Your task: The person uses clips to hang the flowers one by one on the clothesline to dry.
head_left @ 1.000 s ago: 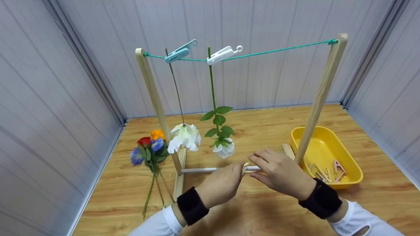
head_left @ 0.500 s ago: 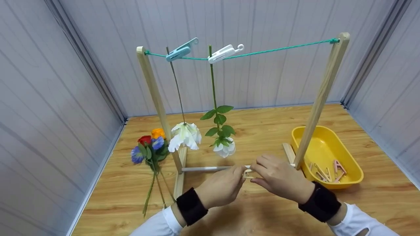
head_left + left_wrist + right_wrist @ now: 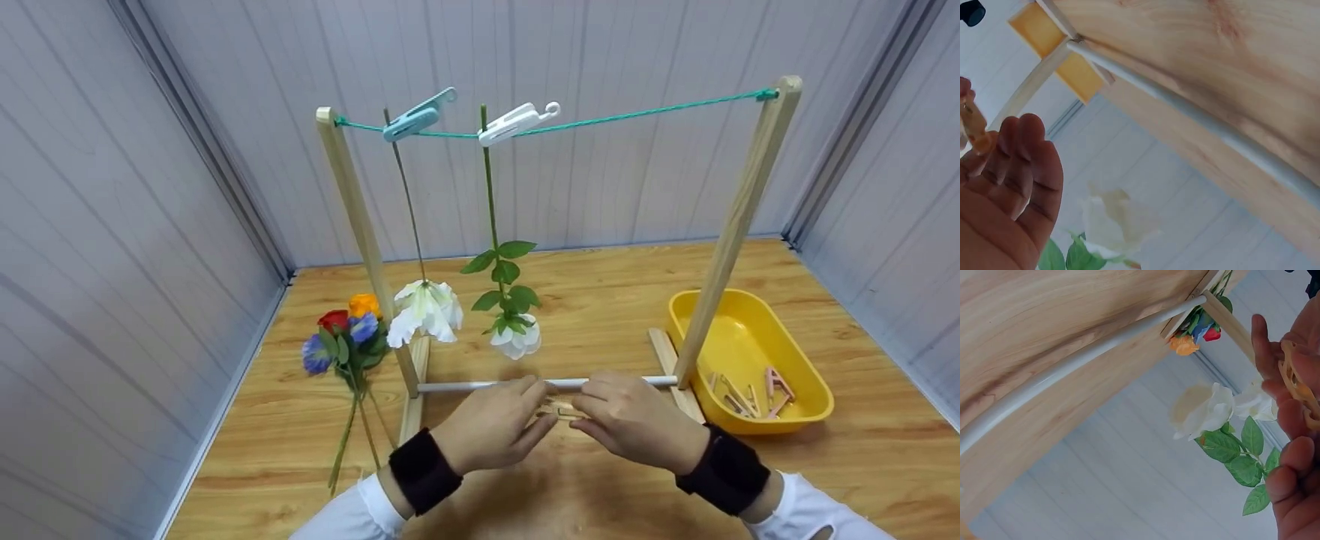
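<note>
Pale tan clip (image 3: 562,412), near the white crossbar (image 3: 459,387): I see the left hand (image 3: 495,421) pinching one end, the right hand (image 3: 639,420) the other — a slip of either grip, I judge, could let it spring away onto the wooden table (image 3: 604,289).

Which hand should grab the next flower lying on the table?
Probably the left hand: it's nearer those colourful flowers. The right hand is nearer the yellow tub. Both hold the tan clothespin, so the left would let go first.
</note>
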The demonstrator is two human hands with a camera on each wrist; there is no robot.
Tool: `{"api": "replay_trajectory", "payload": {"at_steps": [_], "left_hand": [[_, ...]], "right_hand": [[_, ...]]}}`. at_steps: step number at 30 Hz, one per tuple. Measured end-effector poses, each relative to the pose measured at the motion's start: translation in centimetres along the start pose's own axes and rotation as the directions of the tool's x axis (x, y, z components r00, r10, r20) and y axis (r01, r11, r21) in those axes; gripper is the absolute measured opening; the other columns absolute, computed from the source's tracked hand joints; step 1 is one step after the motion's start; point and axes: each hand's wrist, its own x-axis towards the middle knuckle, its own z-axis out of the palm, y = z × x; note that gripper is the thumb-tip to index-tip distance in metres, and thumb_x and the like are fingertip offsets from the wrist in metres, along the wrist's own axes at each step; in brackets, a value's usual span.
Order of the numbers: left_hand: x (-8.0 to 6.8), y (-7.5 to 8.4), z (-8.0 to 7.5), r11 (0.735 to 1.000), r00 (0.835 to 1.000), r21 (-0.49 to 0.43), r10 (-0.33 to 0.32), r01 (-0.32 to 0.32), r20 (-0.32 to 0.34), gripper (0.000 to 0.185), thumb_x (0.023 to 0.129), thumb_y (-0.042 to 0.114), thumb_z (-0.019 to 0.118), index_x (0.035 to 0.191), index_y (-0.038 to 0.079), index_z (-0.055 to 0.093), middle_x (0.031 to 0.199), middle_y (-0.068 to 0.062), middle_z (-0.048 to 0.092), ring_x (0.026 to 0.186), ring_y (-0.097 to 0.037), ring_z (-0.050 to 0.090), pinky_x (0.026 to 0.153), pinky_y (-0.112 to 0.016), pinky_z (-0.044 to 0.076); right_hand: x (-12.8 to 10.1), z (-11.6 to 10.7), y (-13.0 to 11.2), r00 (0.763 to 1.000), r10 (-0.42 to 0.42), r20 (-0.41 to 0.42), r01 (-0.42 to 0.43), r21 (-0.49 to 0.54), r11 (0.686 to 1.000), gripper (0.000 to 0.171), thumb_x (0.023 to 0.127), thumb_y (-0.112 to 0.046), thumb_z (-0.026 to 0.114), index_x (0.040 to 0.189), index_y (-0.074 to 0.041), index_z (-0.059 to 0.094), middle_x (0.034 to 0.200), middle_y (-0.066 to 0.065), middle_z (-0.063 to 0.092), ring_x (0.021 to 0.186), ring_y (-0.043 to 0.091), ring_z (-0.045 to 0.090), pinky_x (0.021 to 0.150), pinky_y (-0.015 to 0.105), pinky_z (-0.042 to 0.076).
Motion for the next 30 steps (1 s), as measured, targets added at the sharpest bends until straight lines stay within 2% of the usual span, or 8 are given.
{"api": "replay_trajectory", "payload": {"at_steps": [2, 5, 10, 15, 20, 25, 27, 30], "left_hand": [[-0.2, -0.2, -0.6, 0.999, 0.999, -0.021, -0.033, 0.033, -0.011, 0.028, 0.114, 0.032, 0.056, 0.127, 0.009, 0.064, 0.109, -0.002, 0.070, 0.085, -0.013, 0.067, 0.071, -0.030, 0.058], [-0.5, -0.7, -1.4, 0.995, 0.996, -0.044, -0.089, 0.088, -0.022, 0.028, 0.112, 0.030, 0.061, 0.131, 0.010, 0.066, 0.116, -0.002, 0.072, 0.089, -0.014, 0.070, 0.076, -0.031, 0.061], [-1.6, -1.6, -2.2, 0.989, 0.988, -0.022, -0.148, 0.147, -0.050, 0.025, 0.109, 0.027, 0.066, 0.127, 0.009, 0.068, 0.110, -0.003, 0.072, 0.081, -0.013, 0.067, 0.070, -0.030, 0.060], [-3.0, -2.9, -3.0, 0.981, 0.978, -0.036, -0.194, 0.191, -0.081, 0.017, 0.107, 0.023, 0.068, 0.116, 0.009, 0.070, 0.100, -0.003, 0.072, 0.074, -0.012, 0.063, 0.063, -0.027, 0.054], [-4.5, -4.4, -4.1, 0.962, 0.962, -0.046, -0.270, 0.268, -0.037, 0.012, 0.107, 0.021, 0.069, 0.105, 0.009, 0.071, 0.091, -0.001, 0.071, 0.075, -0.014, 0.064, 0.066, -0.031, 0.055], [-6.1, -5.9, -5.2, 0.939, 0.939, -0.011, -0.343, 0.343, 0.009, 0.013, 0.106, 0.020, 0.069, 0.100, 0.009, 0.071, 0.090, -0.004, 0.070, 0.075, -0.015, 0.065, 0.065, -0.034, 0.056], [-6.8, -6.5, -5.5, 0.932, 0.932, 0.013, -0.363, 0.362, 0.016, 0.013, 0.106, 0.020, 0.070, 0.098, 0.009, 0.070, 0.086, -0.003, 0.068, 0.072, -0.014, 0.062, 0.061, -0.033, 0.054], [-7.7, -7.3, -6.0, 0.913, 0.912, 0.016, -0.407, 0.407, 0.057, 0.016, 0.106, 0.020, 0.069, 0.095, 0.009, 0.070, 0.078, -0.001, 0.062, 0.066, -0.011, 0.054, 0.057, -0.031, 0.046]], "right_hand": [[-0.1, 0.0, 0.1, 1.000, 0.013, -0.015, -0.013, 0.012, 1.000, 0.016, 0.099, -0.018, 0.080, 0.092, -0.007, 0.072, 0.084, 0.000, 0.065, 0.073, 0.014, 0.060, 0.065, 0.028, 0.052], [-0.3, 0.0, 0.2, 0.999, 0.039, -0.037, -0.038, 0.025, 0.999, 0.030, 0.112, -0.026, 0.063, 0.091, -0.007, 0.071, 0.083, 0.000, 0.066, 0.072, 0.013, 0.059, 0.064, 0.028, 0.052], [-0.7, 0.1, 0.4, 0.997, 0.055, -0.053, -0.054, 0.037, 0.998, 0.046, 0.117, -0.035, 0.045, 0.088, -0.009, 0.070, 0.079, -0.002, 0.062, 0.068, 0.011, 0.056, 0.060, 0.026, 0.048], [-1.0, 0.2, 0.5, 0.996, 0.071, -0.060, -0.067, 0.053, 0.996, 0.041, 0.116, -0.033, 0.050, 0.087, -0.010, 0.067, 0.077, -0.003, 0.058, 0.067, 0.009, 0.051, 0.059, 0.024, 0.045], [-1.3, 0.3, 0.6, 0.994, 0.090, -0.054, -0.087, 0.066, 0.994, 0.034, 0.114, -0.028, 0.058, 0.085, -0.011, 0.065, 0.076, -0.004, 0.055, 0.067, 0.008, 0.047, 0.059, 0.022, 0.042], [-1.4, 0.2, 0.6, 0.992, 0.121, -0.033, -0.119, 0.074, 0.990, 0.024, 0.090, -0.010, 0.087, 0.084, -0.012, 0.064, 0.075, -0.004, 0.054, 0.067, 0.008, 0.046, 0.059, 0.022, 0.040], [-1.4, 0.2, 0.6, 0.991, 0.134, -0.026, -0.132, 0.075, 0.988, 0.028, 0.082, -0.006, 0.091, 0.083, -0.012, 0.063, 0.075, -0.004, 0.054, 0.067, 0.007, 0.045, 0.059, 0.021, 0.040], [-1.4, 0.2, 0.5, 0.989, 0.143, -0.022, -0.141, 0.076, 0.987, 0.029, 0.080, -0.005, 0.092, 0.083, -0.012, 0.064, 0.075, -0.004, 0.054, 0.067, 0.007, 0.046, 0.059, 0.021, 0.040]]}}
